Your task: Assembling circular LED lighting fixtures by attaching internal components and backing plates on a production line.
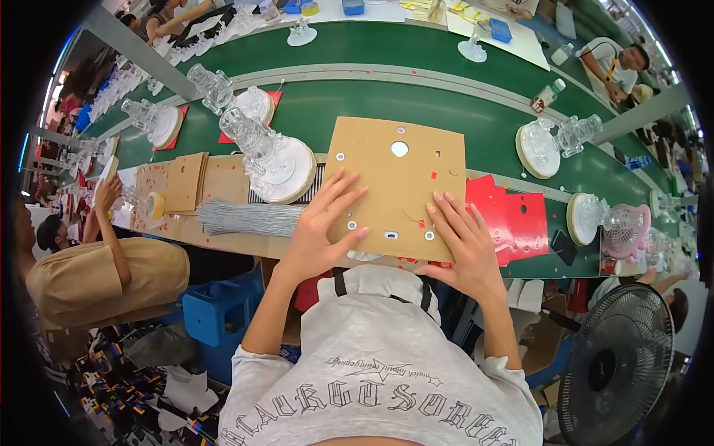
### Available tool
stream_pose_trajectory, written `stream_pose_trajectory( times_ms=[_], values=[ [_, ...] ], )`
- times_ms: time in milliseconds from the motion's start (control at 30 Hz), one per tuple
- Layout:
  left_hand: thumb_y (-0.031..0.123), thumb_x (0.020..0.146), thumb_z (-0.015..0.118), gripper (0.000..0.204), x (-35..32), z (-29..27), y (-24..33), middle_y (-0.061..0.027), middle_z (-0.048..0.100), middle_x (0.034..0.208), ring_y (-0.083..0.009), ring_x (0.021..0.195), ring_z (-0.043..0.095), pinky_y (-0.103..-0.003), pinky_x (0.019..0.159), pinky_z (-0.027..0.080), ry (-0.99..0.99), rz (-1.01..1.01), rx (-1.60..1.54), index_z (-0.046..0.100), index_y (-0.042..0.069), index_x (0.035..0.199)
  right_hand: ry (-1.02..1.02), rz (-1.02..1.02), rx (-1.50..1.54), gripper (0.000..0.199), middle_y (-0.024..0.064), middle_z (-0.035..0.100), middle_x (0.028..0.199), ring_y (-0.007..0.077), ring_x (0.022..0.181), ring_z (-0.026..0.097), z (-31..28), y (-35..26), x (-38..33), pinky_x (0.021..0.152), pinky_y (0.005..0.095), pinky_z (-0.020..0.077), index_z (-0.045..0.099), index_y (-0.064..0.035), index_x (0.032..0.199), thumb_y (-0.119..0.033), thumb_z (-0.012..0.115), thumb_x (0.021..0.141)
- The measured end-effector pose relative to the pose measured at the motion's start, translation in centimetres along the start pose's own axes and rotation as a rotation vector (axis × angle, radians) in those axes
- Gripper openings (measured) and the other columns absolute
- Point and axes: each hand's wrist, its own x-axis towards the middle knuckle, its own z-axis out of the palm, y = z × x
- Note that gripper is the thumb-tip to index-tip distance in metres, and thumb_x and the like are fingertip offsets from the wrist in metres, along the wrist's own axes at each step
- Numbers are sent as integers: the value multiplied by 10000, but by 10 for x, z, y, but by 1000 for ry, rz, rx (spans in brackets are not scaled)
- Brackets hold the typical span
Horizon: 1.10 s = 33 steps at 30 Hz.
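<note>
A square brown cardboard panel lies in front of me, with a round hole, small slots, several white-ringed holes and bits of red on its face. My left hand rests on its lower left part, fingers spread and thumb on the surface. Across the lower right corner lies my right hand, its fingers stretched flat on the panel and its thumb at the near edge. Red sheets with cut holes lie right of the panel. A bundle of thin grey wires lies to the left of my left hand.
Clear plastic assemblies on round white bases stand at left and right on the green conveyor. Brown cardboard pieces and a tape roll lie left. A black fan stands at lower right. A co-worker sits at left.
</note>
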Motion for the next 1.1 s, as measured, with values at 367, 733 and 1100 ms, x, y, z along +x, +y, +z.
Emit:
stream_pose_trajectory(
  times_ms=[367,733,1100],
  values=[
    [128,796,746,650,-7,24,7,-217,395,1561,-393,1489,300,-487,1191,273,66,21,-41,545,5,1402,280,97,359,145,64,694,861,171,743,652,12,-5,22,625,275,504,778,-6,935,30,752,797],
    [140,800,751,730,-6,31,13,-234,346,1578,-415,1488,284,-529,1190,247,63,14,-67,474,7,1462,225,206,620,152,48,660,752,97,641,591,10,-21,45,542,243,426,792,-18,934,42,750,801],
    [73,865,657,596,-6,30,-4,-218,284,1616,-350,1483,320,-445,1160,332,215,-222,-228,501,36,1439,163,7,462,275,79,675,838,154,710,643,23,-31,46,596,274,511,786,-42,1030,78,712,794]
  ],
)
